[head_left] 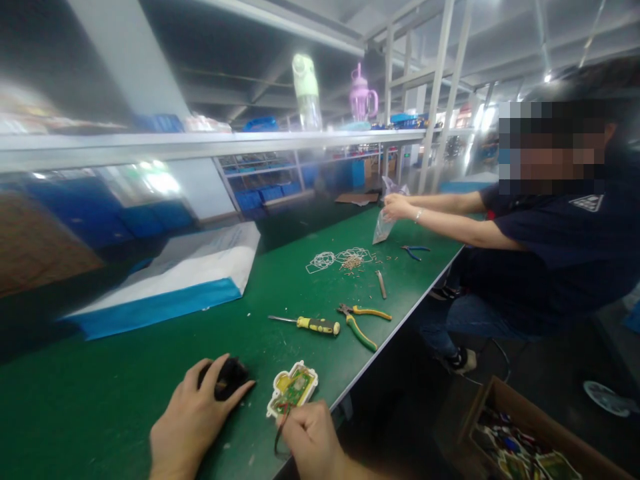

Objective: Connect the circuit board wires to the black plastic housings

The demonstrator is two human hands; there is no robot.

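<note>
My left hand (193, 413) is curled over a black object (233, 379) on the green bench, fingers around its sides; its kind is hard to make out. My right hand (315, 437) is a closed fist at the bench's front edge, gripping thin dark wires (278, 437). These wires run to a green circuit board (299, 388) in a white plastic housing, lying just beyond that fist. A yellow and black screwdriver (317, 325) lies farther back. To its right are diagonal cutters (357, 323) with green and yellow handles, their handles apart.
White frame-shaped loops (323, 261) and a heap of small brass-coloured parts (354, 262) lie mid-bench, near tweezers (381, 285) and blue pliers (414, 252). A white and blue packet (200, 280) lies left. At right a co-worker holds a clear bag (383, 227). A cardboard box (530, 433) stands below.
</note>
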